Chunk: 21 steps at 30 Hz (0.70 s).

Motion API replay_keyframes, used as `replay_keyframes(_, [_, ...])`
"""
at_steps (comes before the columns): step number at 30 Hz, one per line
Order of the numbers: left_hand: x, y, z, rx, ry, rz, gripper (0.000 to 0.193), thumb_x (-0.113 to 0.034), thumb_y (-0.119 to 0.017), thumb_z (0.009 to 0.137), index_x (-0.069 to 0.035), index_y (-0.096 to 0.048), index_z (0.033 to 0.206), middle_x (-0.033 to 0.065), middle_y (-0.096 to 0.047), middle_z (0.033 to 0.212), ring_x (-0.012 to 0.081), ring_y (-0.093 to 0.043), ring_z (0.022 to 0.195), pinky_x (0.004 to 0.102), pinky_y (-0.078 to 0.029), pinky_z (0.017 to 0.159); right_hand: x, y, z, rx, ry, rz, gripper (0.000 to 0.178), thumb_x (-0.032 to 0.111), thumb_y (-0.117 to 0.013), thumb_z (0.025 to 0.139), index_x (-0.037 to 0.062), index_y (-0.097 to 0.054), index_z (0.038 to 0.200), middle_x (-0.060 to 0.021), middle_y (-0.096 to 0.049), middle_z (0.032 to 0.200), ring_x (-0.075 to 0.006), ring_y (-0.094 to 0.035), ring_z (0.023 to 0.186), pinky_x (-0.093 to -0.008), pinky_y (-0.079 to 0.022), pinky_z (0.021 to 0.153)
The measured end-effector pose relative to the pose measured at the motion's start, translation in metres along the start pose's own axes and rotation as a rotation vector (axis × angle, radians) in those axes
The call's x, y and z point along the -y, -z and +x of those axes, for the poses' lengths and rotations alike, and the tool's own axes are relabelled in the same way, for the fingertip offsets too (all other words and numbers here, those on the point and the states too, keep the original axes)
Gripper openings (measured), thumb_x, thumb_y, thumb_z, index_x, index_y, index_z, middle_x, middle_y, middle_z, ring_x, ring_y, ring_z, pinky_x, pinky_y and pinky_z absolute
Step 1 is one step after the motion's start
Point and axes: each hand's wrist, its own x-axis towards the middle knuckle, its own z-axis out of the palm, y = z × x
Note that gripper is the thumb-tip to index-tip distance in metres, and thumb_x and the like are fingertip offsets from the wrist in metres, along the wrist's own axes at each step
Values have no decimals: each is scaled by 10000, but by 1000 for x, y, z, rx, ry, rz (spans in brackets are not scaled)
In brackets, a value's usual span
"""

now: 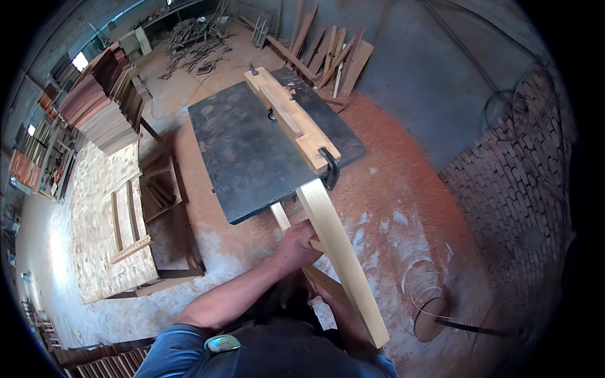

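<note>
In front of my body is a pale wooden frame point(343, 261), made of a wide board, a second narrower board behind it and a short crosspiece between them. My left hand point(299, 247) is closed round the frame near the crosspiece, its fingers partly hidden. Lower down, my right hand point(320, 293) is by the underside of the boards, mostly covered by them, so its fingers do not show. The frame's far end is at the near edge of a dark flat-topped table point(233, 142). A wooden fence point(307, 146) lies along that table, held by a black clamp point(330, 169).
To the left stands a pale worktable point(104, 220) with slats and a notched strip on it. Behind it rise stacked boards point(97, 113). Planks point(340, 63) lean on the far wall, near scrap wood point(195, 47). Sawdust covers the floor; a round disc point(432, 319) lies at right.
</note>
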Motion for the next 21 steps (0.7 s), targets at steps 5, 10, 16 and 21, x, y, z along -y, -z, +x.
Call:
replay_keyframes(5, [-24,-17,-4,-46,249,-129,125,-90,-713,827,-45,-707,944,157,-719,971,264,-711,910,369,-558,758,-11,53,-47,191,-164,376,382,325,-595,960,-26,-653,1097,-136,-697,824,-223,-685,682,-339,-537,596])
replay_keyframes(10, [-25,58,32,-360,74,-507,61,-63,-626,883,-22,-617,927,115,-655,879,207,-644,848,344,-540,785,155,92,-27,481,-326,542,291,178,-589,956,44,-577,1214,-67,-650,886,-162,-633,662,-315,-523,575])
replay_keyframes(16, [-8,160,-18,-513,242,-750,396,-288,-560,946,-104,-547,1297,131,-572,1285,258,-580,1121,419,-501,896,217,84,-6,98,64,438,636,121,-663,905,86,-402,1484,-105,-655,1029,-184,-646,798,-341,-542,686])
replay_keyframes(21, [50,211,-199,-449,388,-1098,723,-694,-354,966,-102,-543,1337,195,-660,1206,374,-675,1017,514,-582,837,264,71,-15,-94,224,-46,751,159,-714,877,135,-348,1533,-216,-649,1203,-317,-650,1100,-401,-511,935])
